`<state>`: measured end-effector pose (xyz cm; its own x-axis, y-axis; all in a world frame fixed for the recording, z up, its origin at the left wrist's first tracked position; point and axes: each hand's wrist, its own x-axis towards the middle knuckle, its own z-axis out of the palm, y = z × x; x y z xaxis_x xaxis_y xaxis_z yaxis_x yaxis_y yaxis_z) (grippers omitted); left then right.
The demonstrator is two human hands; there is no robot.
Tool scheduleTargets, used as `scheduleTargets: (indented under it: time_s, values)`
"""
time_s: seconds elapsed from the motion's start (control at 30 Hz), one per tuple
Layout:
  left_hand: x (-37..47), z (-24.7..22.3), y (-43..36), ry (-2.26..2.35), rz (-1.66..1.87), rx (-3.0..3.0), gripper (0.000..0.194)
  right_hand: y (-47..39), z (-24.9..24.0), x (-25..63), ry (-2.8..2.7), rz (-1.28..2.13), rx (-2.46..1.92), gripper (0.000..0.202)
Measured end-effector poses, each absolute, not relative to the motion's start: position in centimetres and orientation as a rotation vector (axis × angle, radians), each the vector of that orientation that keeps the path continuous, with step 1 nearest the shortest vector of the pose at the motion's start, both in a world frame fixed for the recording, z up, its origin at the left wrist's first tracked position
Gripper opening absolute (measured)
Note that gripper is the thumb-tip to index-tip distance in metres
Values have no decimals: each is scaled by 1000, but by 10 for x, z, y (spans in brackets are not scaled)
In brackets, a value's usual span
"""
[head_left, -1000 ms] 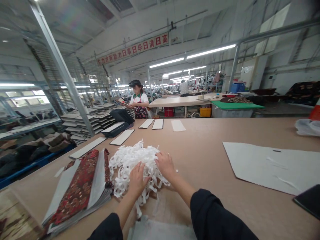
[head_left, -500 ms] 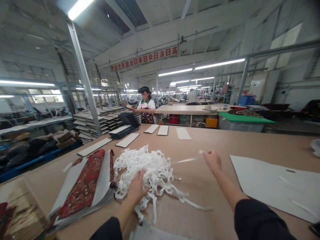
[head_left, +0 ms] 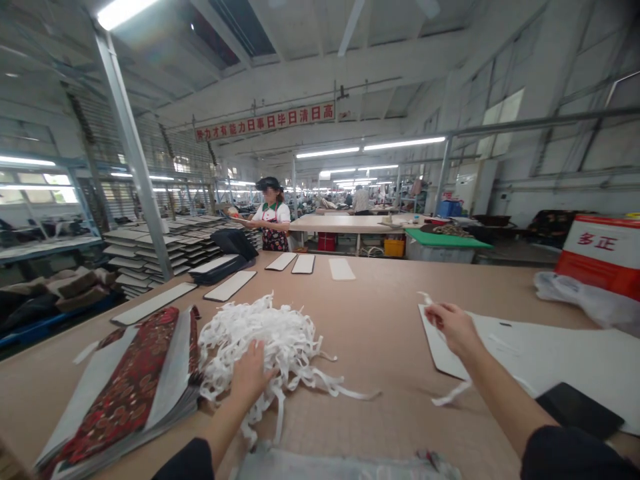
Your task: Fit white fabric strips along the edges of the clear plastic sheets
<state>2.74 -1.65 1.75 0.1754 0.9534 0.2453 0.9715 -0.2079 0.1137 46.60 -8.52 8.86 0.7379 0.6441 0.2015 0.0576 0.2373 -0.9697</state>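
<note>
A tangled heap of white fabric strips [head_left: 280, 333] lies on the table before me. My left hand [head_left: 250, 370] rests on the heap's near side, fingers spread, thumb out to the right. To the right, above the corner of a large white board [head_left: 525, 347], my right hand [head_left: 453, 327] pinches a single white strip [head_left: 425, 298]. One end of it pokes up past the fingertips. Below my right forearm a white strip end shows against the tabletop; whether it is the same strip I cannot tell.
Left of the heap lies a stack of pale sheets with red patterned fabric [head_left: 120, 387]. Several white panels [head_left: 230, 285] lie along the far edge. A black flat object [head_left: 580, 408] rests on the board. Across the table stands a person [head_left: 273, 217] in an apron.
My right hand has moved right, drawing the strip away from the heap to the white board. My left hand stays on the heap. The view has turned rightward.
</note>
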Motion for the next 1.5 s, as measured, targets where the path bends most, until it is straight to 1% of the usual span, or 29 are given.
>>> scheduleTargets:
  time_s: [0.07,0.1,0.13,0.2,0.23,0.3,0.37,0.47,0.57,0.63,0.73,0.8,0.87,0.93,1.0,1.1,1.27,1.33,1.4,1.47,1.5]
  values:
    - [55,34,-32,-1801,-647,-2428,49,-95,90,436,-785,609,-1264,35]
    - [70,42,-42,-1740,-793,-2538,42,-101,89,417,-897,795,-1209,39]
    - [84,50,-54,-1706,-925,-2705,37,-107,87,397,-976,940,-1144,40]
    - [110,64,-81,-1683,-1084,-3172,29,-124,85,359,-1038,1085,-1054,35]
    - [120,70,-94,-1654,-1127,-3419,30,-133,84,342,-1052,1122,-1027,33]
    - [133,79,-118,-1592,-1309,-3687,37,-152,84,316,-1098,1147,-1030,31]
    - [139,85,-136,-1630,-1641,-3670,37,-167,85,299,-1207,1138,-1096,29]
    - [138,89,-150,-1928,-2125,-3368,33,-182,84,286,-1371,1061,-1213,26]
    - [131,89,-155,-2194,-2431,-3121,36,-190,80,281,-1459,957,-1282,20]
    - [127,87,-158,-2277,-2549,-3049,38,-193,76,279,-1530,907,-1322,19]
    - [121,86,-160,-2229,-2563,-3066,35,-196,72,276,-1641,820,-1374,24]
    - [117,85,-159,-2167,-2550,-3065,31,-198,70,273,-1734,683,-1362,27]
    - [112,84,-158,-2144,-2548,-3014,27,-198,70,270,-1837,526,-1316,23]
    - [107,83,-157,-2153,-2523,-2954,25,-197,72,267,-1919,470,-1291,23]
    - [101,82,-156,-2167,-2477,-2936,25,-195,74,266,-1937,540,-1351,25]
    - [88,80,-154,-2249,-2483,-2893,25,-190,75,272,-1914,769,-1471,23]
    - [50,71,-142,-2577,-2815,-2400,33,-186,72,313,-1815,1046,-1539,27]
    - [33,62,-138,-2758,-2824,-2242,37,-187,66,335,-1755,1112,-1588,30]
    - [19,47,-138,-2988,-2630,-2223,40,-191,54,352,-1726,1153,-1661,30]
    - [9,27,-141,-3159,-2256,-2317,38,-197,35,359,-1772,1134,-1743,29]
    - [6,16,-142,-3160,-2004,-2418,35,-201,24,359,-1817,1093,-1777,28]
